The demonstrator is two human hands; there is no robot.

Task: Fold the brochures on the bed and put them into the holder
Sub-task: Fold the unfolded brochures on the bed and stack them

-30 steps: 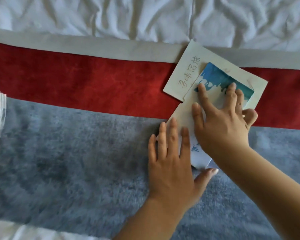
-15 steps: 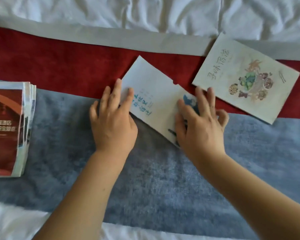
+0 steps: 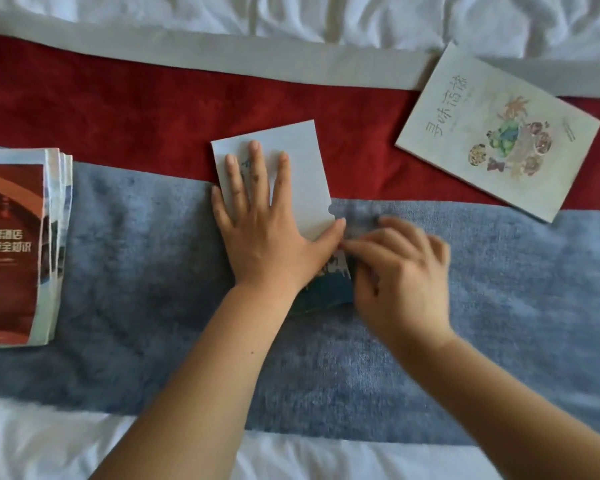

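Brochure (image 3: 297, 174): pale sheet in mid-frame, straddling the red band (image 3: 118, 109) and the blue-grey band (image 3: 136, 271) of the bed runner; long axis runs away from the person, far end tipped slightly left.
Left hand (image 3: 262, 233): flat, fingers spread, pressing it down.
Right hand (image 3: 400, 275): blurred, fingers curled at the blue printed near corner; grip cannot be told.
Stack of brochures (image 3: 18, 247): far left, well apart.
Illustrated booklet (image 3: 496, 133): upper right, tilted, clear of both hands.
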